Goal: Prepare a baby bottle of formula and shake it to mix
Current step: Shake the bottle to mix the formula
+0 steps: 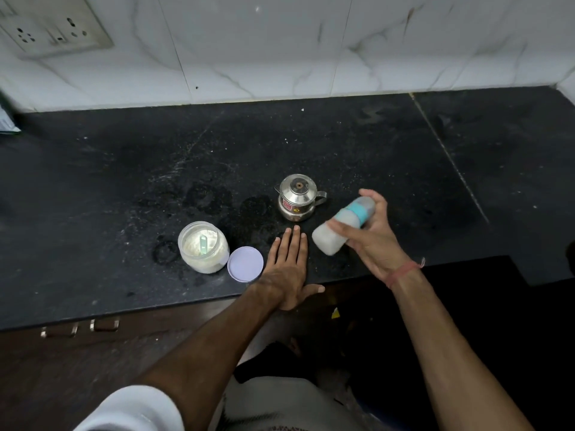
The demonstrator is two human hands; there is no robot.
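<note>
While the left hand (287, 269) lies flat, fingers straight, at the front edge of the worktop (93, 188), the right hand (371, 234) has its fingers clamped round the tilted baby bottle (340, 227) above that edge, near the steel pot (297, 197).

One bottle (342, 225), one jar (203, 247), one kettle (297, 197).

Bare forearms, a white sleeve (133, 409) on the left, red thread wristband (403, 272) right
</note>
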